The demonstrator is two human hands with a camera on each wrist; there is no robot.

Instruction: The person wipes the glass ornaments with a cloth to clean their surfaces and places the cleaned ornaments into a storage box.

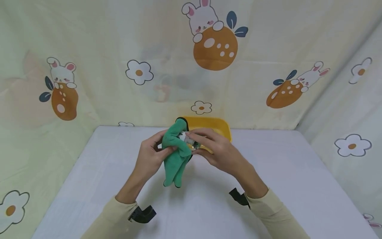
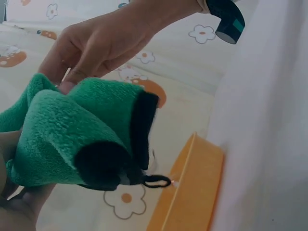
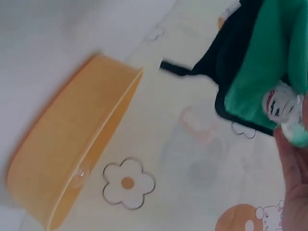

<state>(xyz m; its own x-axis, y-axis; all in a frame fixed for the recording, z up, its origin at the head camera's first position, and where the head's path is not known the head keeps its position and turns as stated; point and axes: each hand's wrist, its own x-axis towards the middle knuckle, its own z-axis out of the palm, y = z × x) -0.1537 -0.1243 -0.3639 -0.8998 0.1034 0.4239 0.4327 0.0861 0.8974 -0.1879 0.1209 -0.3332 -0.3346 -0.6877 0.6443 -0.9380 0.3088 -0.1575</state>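
Note:
A green cloth (image 1: pixel 173 166) with black edging hangs folded from my left hand (image 1: pixel 147 155), whose thumb and fingers grip it. Against the cloth, my right hand (image 1: pixel 222 153) pinches a small shiny clear-and-white object (image 1: pixel 189 140) between thumb and fingers. In the right wrist view the object (image 3: pixel 281 106) bears red and black marks; fingers and cloth hide part of it, so I cannot tell its kind. The left wrist view shows the cloth (image 2: pixel 62 130) bunched between both hands, a black loop (image 2: pixel 158 181) dangling from its corner.
Just beyond the hands, a yellow tray (image 1: pixel 223 124) stands at the back of the white table (image 1: pixel 268 166). Inside its wall, a small clear thing (image 3: pixel 81 174) shows in the right wrist view. A patterned curtain (image 1: pixel 167 39) closes off the back and sides.

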